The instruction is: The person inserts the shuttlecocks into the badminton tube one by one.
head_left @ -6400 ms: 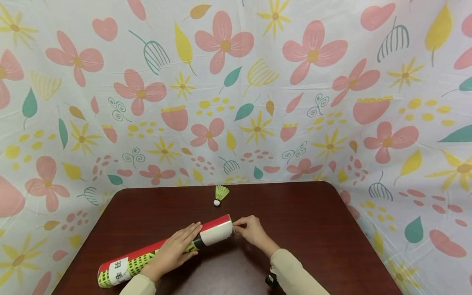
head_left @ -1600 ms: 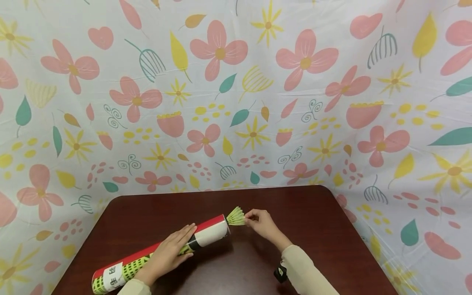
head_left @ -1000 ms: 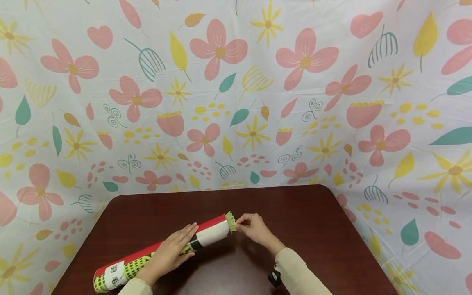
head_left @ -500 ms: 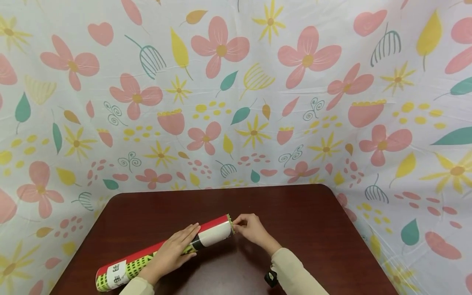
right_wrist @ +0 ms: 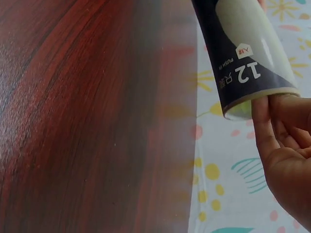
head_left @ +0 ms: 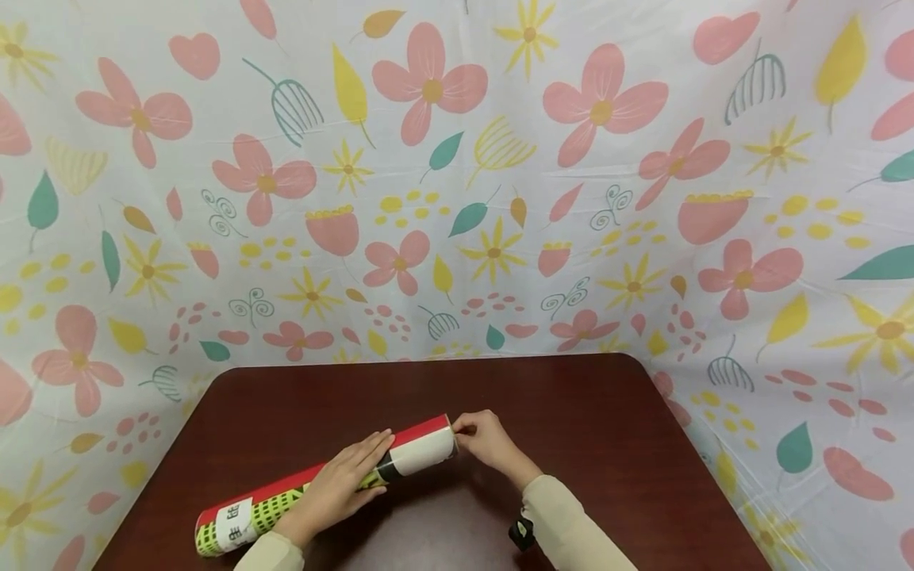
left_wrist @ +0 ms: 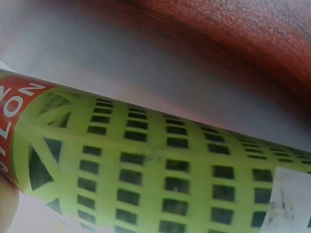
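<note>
A red, white and yellow-green shuttlecock tube (head_left: 421, 452) lies slantwise on the dark table, its open end toward the right. My left hand (head_left: 341, 485) holds it around the middle, fingers across the top and thumb on the near side. My right hand (head_left: 491, 442) is at the tube's open end. In the right wrist view, fingers (right_wrist: 262, 121) reach into the mouth of the tube (right_wrist: 252, 73), so the fingertips are hidden. Pale yellow-green shows just inside that mouth. No feathers stick out past the rim. The left wrist view shows the tube's checkered side (left_wrist: 150, 155) close up.
A dark reddish-brown table (head_left: 571, 412) spreads around the tube, with rounded far corners. Behind it hangs a white cloth (head_left: 457, 198) printed with flowers and leaves. A black wrist strap (head_left: 522, 533) hangs below the right sleeve.
A yellow-green shuttlecock, sticking out of the tube in my right hand 1.6 seconds ago, has gone leftward inside. The one on the table 6.4 seconds ago is no longer there. My left hand stayed put.
</note>
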